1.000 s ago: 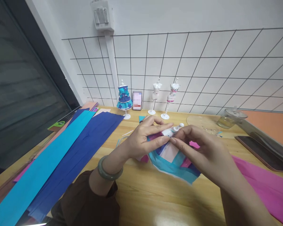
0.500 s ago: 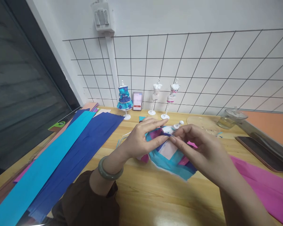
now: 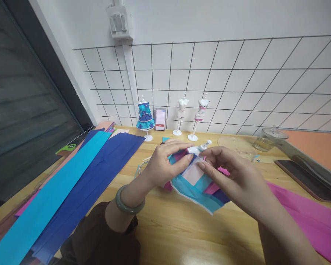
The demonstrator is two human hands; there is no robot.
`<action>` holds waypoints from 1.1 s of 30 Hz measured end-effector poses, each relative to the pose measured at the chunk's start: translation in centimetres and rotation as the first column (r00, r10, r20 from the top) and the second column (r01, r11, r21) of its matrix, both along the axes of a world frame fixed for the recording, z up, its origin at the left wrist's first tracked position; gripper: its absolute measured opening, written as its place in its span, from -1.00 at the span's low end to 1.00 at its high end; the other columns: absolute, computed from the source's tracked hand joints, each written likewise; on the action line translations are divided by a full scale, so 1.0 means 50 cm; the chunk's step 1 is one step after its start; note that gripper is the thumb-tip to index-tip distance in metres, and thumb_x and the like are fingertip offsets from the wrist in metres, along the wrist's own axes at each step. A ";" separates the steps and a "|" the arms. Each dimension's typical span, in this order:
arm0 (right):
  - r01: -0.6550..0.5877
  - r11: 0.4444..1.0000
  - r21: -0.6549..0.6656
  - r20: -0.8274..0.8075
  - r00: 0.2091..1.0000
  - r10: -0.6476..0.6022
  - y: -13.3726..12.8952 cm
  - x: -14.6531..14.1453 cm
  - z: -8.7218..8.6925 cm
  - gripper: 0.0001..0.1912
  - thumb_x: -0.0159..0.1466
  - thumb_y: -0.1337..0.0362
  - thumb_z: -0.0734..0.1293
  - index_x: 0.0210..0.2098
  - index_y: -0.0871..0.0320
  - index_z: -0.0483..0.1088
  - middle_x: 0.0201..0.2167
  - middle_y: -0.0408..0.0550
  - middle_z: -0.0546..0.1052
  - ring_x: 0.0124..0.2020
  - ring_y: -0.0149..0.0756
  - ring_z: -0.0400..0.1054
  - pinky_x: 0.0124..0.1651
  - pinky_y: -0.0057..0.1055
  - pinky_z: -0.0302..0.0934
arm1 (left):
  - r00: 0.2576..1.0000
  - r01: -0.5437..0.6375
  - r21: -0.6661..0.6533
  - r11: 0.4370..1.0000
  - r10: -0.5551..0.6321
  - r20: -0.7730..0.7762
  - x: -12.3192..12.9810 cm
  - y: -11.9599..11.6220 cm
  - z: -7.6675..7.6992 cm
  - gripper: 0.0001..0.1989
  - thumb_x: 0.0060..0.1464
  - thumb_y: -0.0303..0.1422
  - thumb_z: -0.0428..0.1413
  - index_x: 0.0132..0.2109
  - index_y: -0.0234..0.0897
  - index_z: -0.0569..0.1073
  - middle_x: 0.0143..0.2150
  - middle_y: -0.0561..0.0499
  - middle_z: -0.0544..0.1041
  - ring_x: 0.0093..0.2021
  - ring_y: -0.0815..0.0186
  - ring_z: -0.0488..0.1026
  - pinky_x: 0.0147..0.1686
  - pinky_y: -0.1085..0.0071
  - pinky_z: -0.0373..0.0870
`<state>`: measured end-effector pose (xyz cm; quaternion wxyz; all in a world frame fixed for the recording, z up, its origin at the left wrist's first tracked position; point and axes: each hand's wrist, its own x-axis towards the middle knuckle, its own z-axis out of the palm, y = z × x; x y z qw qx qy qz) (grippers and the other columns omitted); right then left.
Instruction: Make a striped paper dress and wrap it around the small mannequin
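Note:
Between my two hands, a small white doll mannequin (image 3: 196,149) lies tilted, its neck knob pointing up and right. A patchwork paper skirt (image 3: 194,187) in turquoise, blue, pink and pale pink wraps it and flares toward me. My left hand (image 3: 169,160) is closed around the mannequin and skirt from the left, thumb pressing the blue waist. From the right, my right hand (image 3: 227,167) pinches at the pale pink panel near the waist, thumb on its front. The mannequin's lower part and stand are hidden.
Turquoise (image 3: 57,187) and blue paper strips (image 3: 99,176) lie left, a pink sheet (image 3: 300,217) right. Behind stand a dressed mannequin (image 3: 145,117), two white mannequins (image 3: 182,108) (image 3: 202,110) and a phone (image 3: 160,119). A glass pot (image 3: 269,139) and dark tablet-like device (image 3: 309,178) sit right.
My right thumb has slid slightly down from the waist onto the pale pink panel. The mannequin and skirt have shifted a little left, and more of the panel shows.

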<state>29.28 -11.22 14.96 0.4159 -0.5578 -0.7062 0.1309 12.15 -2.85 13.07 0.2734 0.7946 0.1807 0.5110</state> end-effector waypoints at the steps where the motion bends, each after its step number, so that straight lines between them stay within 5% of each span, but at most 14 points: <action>1: 0.010 1.000 -0.005 -0.008 1.000 -0.010 0.000 0.002 0.000 -0.77 0.27 0.10 0.27 -0.17 0.10 0.36 -0.47 -0.16 0.45 -0.48 -0.40 0.34 -0.47 -0.49 0.29 | 1.000 -0.015 -0.009 1.000 0.015 0.002 0.000 -0.001 0.000 -0.76 0.04 -0.40 0.15 -0.11 -0.27 0.54 -0.17 -0.08 0.58 -0.12 0.23 0.47 -0.06 0.23 0.40; 11: 0.022 0.984 -0.175 -0.063 0.997 -0.033 -0.012 0.001 0.008 -0.72 0.23 0.02 0.30 -0.35 0.11 0.43 -0.45 -0.14 0.52 -0.54 -0.39 0.38 -0.54 -0.48 0.29 | 1.000 -0.015 -0.013 1.000 0.016 0.005 0.002 -0.004 0.003 -0.76 0.03 -0.37 0.16 -0.12 -0.29 0.55 -0.16 -0.12 0.60 -0.11 0.19 0.49 -0.06 0.20 0.41; 23: -0.093 0.995 0.024 0.030 0.995 0.092 -0.017 0.005 0.008 -0.80 0.29 0.18 0.26 -0.14 0.01 0.47 -0.29 -0.14 0.54 -0.34 -0.35 0.43 -0.29 -0.42 0.36 | 0.999 -0.011 0.059 0.998 0.013 -0.033 0.003 -0.005 0.000 -0.73 0.08 -0.39 0.12 -0.06 -0.35 0.52 -0.11 -0.14 0.58 -0.09 0.23 0.48 -0.06 0.25 0.39; 33: 0.076 0.996 0.040 -0.006 0.997 -0.076 -0.009 -0.003 0.005 -0.86 0.24 0.15 0.32 -0.37 0.05 0.47 -0.47 -0.22 0.54 -0.57 -0.47 0.32 -0.52 -0.53 0.24 | 0.999 -0.006 0.090 0.996 0.009 -0.041 0.005 -0.006 -0.002 -0.75 0.10 -0.41 0.11 -0.05 -0.31 0.50 -0.12 -0.08 0.58 -0.12 0.28 0.47 -0.07 0.30 0.37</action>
